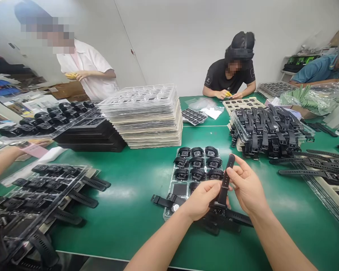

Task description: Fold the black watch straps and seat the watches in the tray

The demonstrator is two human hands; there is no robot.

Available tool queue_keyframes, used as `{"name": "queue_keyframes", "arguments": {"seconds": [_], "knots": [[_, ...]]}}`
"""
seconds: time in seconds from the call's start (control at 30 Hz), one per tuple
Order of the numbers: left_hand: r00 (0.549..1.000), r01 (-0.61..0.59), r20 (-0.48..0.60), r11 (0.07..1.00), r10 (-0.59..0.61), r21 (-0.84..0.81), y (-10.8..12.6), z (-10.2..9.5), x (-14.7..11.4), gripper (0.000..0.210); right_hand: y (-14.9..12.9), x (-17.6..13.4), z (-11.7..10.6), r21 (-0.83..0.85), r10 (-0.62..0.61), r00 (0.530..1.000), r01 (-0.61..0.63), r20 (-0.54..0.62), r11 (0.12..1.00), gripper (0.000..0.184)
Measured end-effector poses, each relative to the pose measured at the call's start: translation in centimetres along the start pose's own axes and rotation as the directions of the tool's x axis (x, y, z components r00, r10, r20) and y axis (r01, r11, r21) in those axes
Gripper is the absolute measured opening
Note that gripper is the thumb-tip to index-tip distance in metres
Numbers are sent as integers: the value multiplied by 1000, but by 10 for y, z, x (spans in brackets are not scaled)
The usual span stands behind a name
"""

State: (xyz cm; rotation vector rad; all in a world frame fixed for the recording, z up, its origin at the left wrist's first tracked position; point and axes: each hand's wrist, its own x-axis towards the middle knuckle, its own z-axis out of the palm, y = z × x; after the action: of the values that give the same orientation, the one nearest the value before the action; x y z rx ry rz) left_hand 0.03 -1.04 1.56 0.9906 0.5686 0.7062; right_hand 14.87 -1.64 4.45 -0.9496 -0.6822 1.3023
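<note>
Both my hands hold one black smartwatch strap (223, 192) over a clear plastic tray (171, 180). My left hand (205, 199) pinches the strap near its lower part, close to the watch end. My right hand (247, 182) grips its upper end between thumb and fingers. In the tray, several watches with looped straps (197, 162) stand in rows. Another watch (165, 201) lies with its strap stretched over the tray's left edge. A dark square (180, 189) shows in one tray pocket. My wrists and hands hide the tray's lower right part.
A tall stack of trays (149, 120) stands behind on the green table (124, 188). Watches on trays lie at left (53, 192), and a pile of watches (267, 130) sits at right. Across the table, a person in black (231, 79) works; others sit or stand at both sides.
</note>
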Motion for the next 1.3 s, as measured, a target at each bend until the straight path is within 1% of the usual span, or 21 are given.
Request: {"name": "queue_keyframes", "arguments": {"seconds": [0.1,0.17,0.2,0.23,0.3,0.33,0.4,0.47,0.57,0.67,0.73,0.83,0.9,0.97,1.0,1.03,1.07,1.13,1.2,1.23,1.3], "knots": [[1000,-20,-20,998,21,60,-1,1,0,60,1,1,1,-20,-9,1000,9,2,1000,64],[989,-117,-57,956,137,269,-1,0,-1,54,2,1,0,-60,-27,1000,28,12,998,59],[970,-189,-59,887,235,421,-1,-1,-1,50,3,1,-1,-102,-48,999,50,20,994,57],[938,-261,-41,777,345,573,-1,-2,-1,46,4,0,-2,-162,-76,997,80,32,984,55],[837,-357,36,494,546,793,0,-6,-1,40,6,-2,-4,-337,-132,989,149,74,930,51],[782,-374,76,369,618,851,-1,-8,-1,38,7,-3,-4,-428,-148,984,176,99,886,47],[698,-366,135,187,704,912,-1,-12,-1,38,11,-5,-3,-537,-143,982,186,121,823,36],[651,-321,173,61,739,945,-2,-15,-1,36,14,-6,-1,-495,-99,991,128,86,859,34],[595,-272,199,-38,779,962,-1,-15,-2,36,16,-5,5,-216,8,1000,-7,8,976,43],[506,-322,268,-109,820,940,-1,-15,-2,38,15,-6,11,-27,112,994,-112,-6,993,44],[459,-349,323,-166,828,922,0,-17,-2,35,14,-7,12,15,148,989,-148,1,989,44],[425,-334,354,-220,833,917,0,-19,-2,32,17,-9,11,26,137,990,-137,16,990,42],[408,-319,363,-241,838,916,0,-19,-2,31,19,-9,8,-16,89,996,-88,19,996,41],[404,-318,357,-237,842,918,1,-18,-2,29,21,-9,4,-139,-13,999,18,40,990,40],[416,-324,335,-207,845,923,1,-17,-2,26,21,-9,2,-226,-87,994,101,72,969,38],[441,-336,288,-141,850,931,2,-16,-2,23,21,-8,1,-314,-164,979,195,124,929,35],[484,-355,220,-39,847,934,3,-14,-2,21,21,-8,-1,-392,-229,954,289,193,873,30],[606,-389,50,241,794,889,4,-12,-3,19,21,-7,-3,-487,-278,901,417,334,768,20],[704,-380,-122,516,700,768,5,-10,-4,18,22,-7,-4,-525,-243,883,440,402,729,34],[725,-369,-200,617,659,695,6,-10,-4,16,23,-7,-4,-543,-220,887,428,407,722,39],[733,-361,-331,752,594,552,7,-10,-3,18,24,-8,-3,-573,-200,898,409,393,710,42]]}}
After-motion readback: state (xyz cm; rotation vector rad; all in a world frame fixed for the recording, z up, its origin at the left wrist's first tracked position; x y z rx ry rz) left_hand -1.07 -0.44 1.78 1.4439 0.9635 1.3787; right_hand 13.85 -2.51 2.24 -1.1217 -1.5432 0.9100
